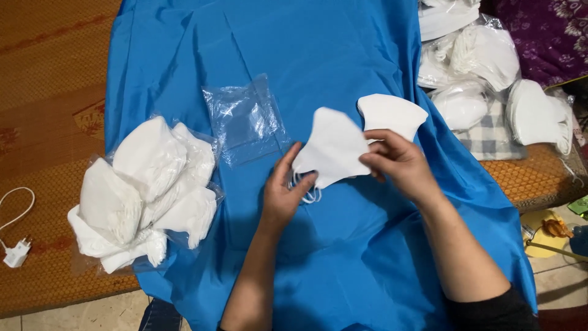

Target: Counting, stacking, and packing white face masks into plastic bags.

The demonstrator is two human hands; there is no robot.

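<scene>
- White folded fabric mask (331,147) was pinched by left hand (283,195) and right hand (397,160).
- Aligning its edges squarely before bagging seemed wise; clear plastic bag (245,119) lay just left.

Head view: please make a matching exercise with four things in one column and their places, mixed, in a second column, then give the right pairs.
Things:
1. white mask
2. empty clear bag
3. bagged mask pile
4. white plug

Places:
A. on the woven mat, far left
B. flat on the blue cloth, above the left hand
C. held between the left hand and the right hand
D. at the cloth's left edge

Pairs: 1-C, 2-B, 3-D, 4-A
</scene>
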